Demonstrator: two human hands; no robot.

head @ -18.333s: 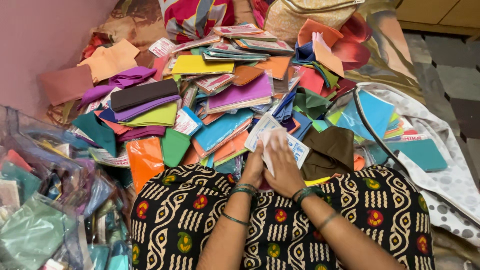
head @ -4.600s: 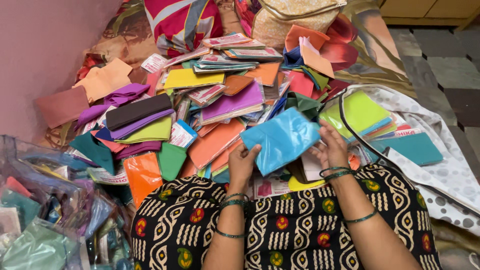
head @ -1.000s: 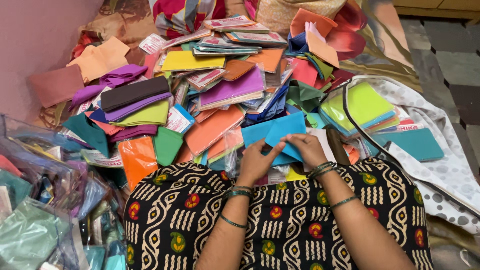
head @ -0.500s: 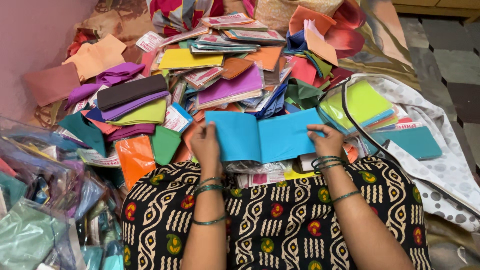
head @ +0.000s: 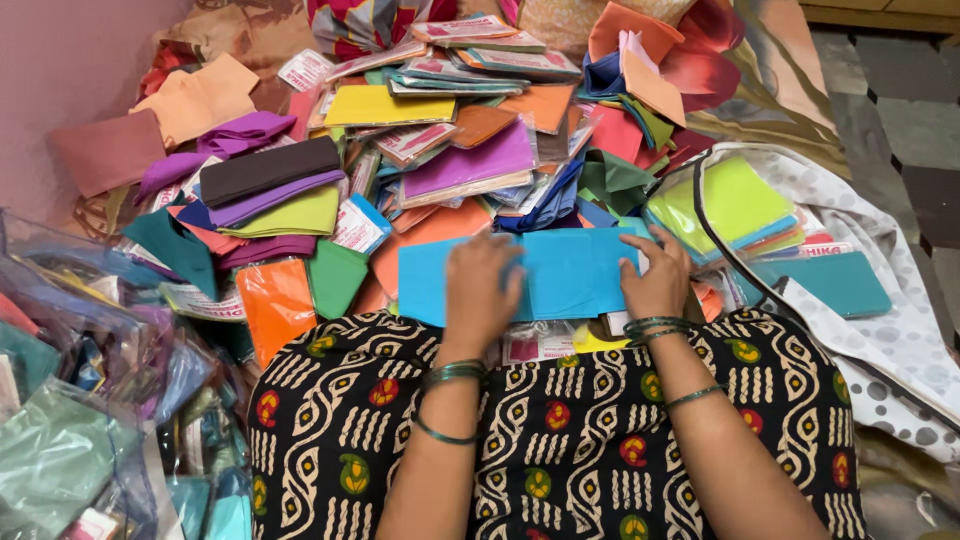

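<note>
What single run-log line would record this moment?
left hand: flat on blue cloth | right hand: pressing cloth's right end | cloth: spread open above lap | around: pile of coloured cloths
</note>
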